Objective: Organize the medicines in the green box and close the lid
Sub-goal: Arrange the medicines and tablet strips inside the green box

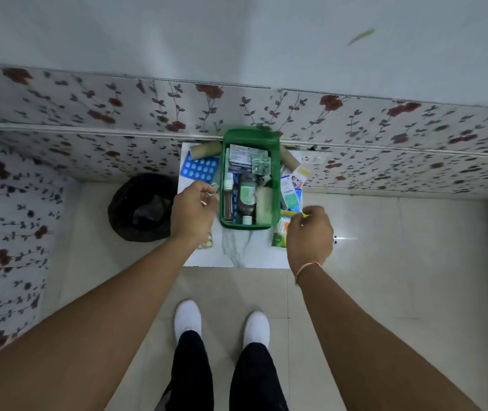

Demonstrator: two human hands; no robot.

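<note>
The green box (pixel 222 185) stands open on a small white marble-top table (pixel 236 250), its lid (pixel 248 134) tipped back against the wall. Inside lie a dark bottle (pixel 248 192), a small brown bottle (pixel 228 200), a pale bottle (pixel 264 205), a leaflet and a pill strip (pixel 261 164). My left hand (pixel 193 212) is just left of the box, pinching a small green-white strip (pixel 214 186). My right hand (pixel 311 232) is at the box's right front corner, closed on a small yellow item (pixel 301 214).
A blue blister pack (pixel 199 169) and a cardboard tube (pixel 205 149) lie left of the box. Small boxes and sachets (pixel 291 191) lie to its right. A black bin (pixel 141 207) sits on the floor at left. A floral-covered wall ledge runs behind the table.
</note>
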